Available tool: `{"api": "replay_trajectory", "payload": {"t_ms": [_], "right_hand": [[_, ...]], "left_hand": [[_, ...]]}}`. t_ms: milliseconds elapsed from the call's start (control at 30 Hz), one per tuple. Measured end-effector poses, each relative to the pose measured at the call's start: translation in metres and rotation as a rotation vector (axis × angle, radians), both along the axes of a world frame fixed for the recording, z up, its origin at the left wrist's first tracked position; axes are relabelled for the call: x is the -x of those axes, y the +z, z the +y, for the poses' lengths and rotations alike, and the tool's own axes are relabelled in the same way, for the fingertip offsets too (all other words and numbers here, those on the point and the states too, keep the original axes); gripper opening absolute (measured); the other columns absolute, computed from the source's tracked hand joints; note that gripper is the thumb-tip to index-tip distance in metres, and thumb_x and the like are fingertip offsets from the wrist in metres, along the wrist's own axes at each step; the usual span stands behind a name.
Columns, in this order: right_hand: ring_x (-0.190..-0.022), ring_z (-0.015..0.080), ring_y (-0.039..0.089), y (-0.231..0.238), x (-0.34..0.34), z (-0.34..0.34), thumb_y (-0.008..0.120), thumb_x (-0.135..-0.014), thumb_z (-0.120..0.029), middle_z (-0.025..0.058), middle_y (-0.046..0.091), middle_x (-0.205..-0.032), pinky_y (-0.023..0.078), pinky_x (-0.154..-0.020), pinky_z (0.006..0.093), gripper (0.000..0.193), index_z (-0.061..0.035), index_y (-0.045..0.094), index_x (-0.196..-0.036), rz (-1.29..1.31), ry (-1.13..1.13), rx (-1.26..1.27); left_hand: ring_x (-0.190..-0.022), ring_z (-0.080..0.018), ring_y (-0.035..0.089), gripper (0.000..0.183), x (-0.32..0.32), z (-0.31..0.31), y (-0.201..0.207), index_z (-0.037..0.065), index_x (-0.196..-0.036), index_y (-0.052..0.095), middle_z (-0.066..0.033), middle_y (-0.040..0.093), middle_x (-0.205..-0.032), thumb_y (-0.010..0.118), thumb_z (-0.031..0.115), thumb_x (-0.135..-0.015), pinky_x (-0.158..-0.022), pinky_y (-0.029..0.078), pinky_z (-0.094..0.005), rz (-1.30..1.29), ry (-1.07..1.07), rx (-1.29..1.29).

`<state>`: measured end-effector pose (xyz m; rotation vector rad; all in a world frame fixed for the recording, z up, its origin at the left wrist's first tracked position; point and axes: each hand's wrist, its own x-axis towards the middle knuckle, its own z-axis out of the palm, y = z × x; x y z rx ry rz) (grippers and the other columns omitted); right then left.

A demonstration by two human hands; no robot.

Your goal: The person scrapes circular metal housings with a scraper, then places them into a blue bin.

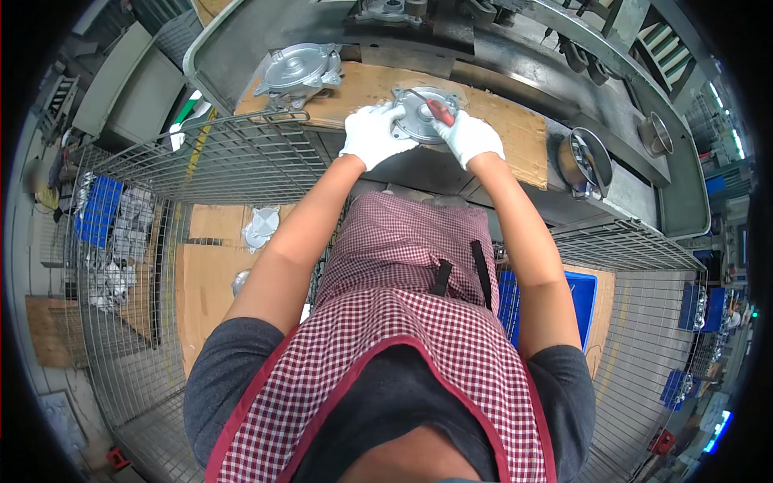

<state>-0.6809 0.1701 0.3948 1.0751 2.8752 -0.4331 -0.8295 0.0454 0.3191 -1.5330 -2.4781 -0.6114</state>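
Observation:
A round silver metal casting (417, 121) with lugs on its rim lies on a brown board in front of me. My left hand (375, 135), in a white glove, grips the left edge of this casting, thumb on top. In my right hand (472, 138), also gloved in white, is a deburring tool with a red handle (440, 112). The tool's thin, bent metal shaft reaches over the casting toward the far left. Whether its tip touches the metal is too small to tell. Left of the casting sits a stack of similar castings (299, 68).
The brown board (507, 137) lies on a metal machine bed. A metal pot (581, 159) with tools inside stands to the right, with a metal cup (656, 134) beyond. Wire cages (258, 165) flank me. A blue bin (581, 302) and a loose casting (262, 228) sit lower down.

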Motion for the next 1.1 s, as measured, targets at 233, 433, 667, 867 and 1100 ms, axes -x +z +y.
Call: {"api": "replay_trajectory", "payload": {"t_ms": [233, 433, 667, 867, 1100], "right_hand": [[-0.099, 0.0375, 0.060, 0.015, -0.043, -0.007, 0.045, -0.088, -0.053, 0.0215, 0.064, -0.102, 0.047, -0.086, 0.0428, 0.057, -0.0009, 0.059, -0.106, -0.053, -0.023, 0.015], [-0.095, 0.0388, 0.061, 0.021, -0.087, 0.009, 0.045, -0.086, -0.056, 0.0230, 0.065, -0.097, 0.047, -0.084, 0.0444, 0.059, -0.0016, 0.059, -0.104, -0.160, -0.066, -0.032], [-0.101, 0.0362, 0.059, 0.006, -0.051, 0.044, 0.041, -0.088, -0.055, 0.0194, 0.063, -0.106, 0.045, -0.088, 0.0431, 0.058, -0.0048, 0.062, -0.108, -0.032, -0.113, -0.050], [-0.100, 0.0364, 0.060, 0.011, -0.040, 0.050, 0.039, -0.088, -0.057, 0.0201, 0.063, -0.105, 0.046, -0.087, 0.0429, 0.061, -0.0040, 0.062, -0.108, -0.051, -0.106, -0.016], [-0.094, 0.0369, 0.061, 0.005, -0.081, -0.005, 0.042, -0.086, -0.060, 0.0224, 0.064, -0.098, 0.047, -0.082, 0.0421, 0.065, 0.0011, 0.059, -0.100, -0.038, 0.072, 0.087]], "left_hand": [[-0.117, -0.0306, 0.050, 0.068, 0.001, 0.000, -0.002, 0.017, -0.116, 0.061, -0.0126, 0.054, -0.128, 0.066, 0.061, -0.063, -0.098, 0.037, -0.0416, 0.021, -0.013, -0.031], [-0.116, -0.0311, 0.051, 0.064, 0.003, 0.003, -0.003, 0.016, -0.111, 0.063, -0.0129, 0.056, -0.125, 0.069, 0.058, -0.063, -0.098, 0.038, -0.0419, 0.004, -0.042, -0.030], [-0.114, -0.0309, 0.053, 0.062, 0.005, 0.005, -0.004, 0.016, -0.109, 0.063, -0.0127, 0.058, -0.123, 0.071, 0.055, -0.061, -0.097, 0.039, -0.0403, 0.027, -0.046, -0.018], [-0.105, -0.0297, 0.056, 0.060, 0.006, 0.006, -0.005, 0.017, -0.107, 0.064, -0.0105, 0.062, -0.114, 0.068, 0.057, -0.062, -0.090, 0.043, -0.0402, 0.067, -0.062, -0.039], [-0.097, -0.0303, 0.060, 0.056, 0.006, 0.008, -0.007, 0.018, -0.102, 0.065, -0.0094, 0.065, -0.104, 0.070, 0.055, -0.061, -0.082, 0.047, -0.0408, 0.096, -0.082, -0.083]]}}
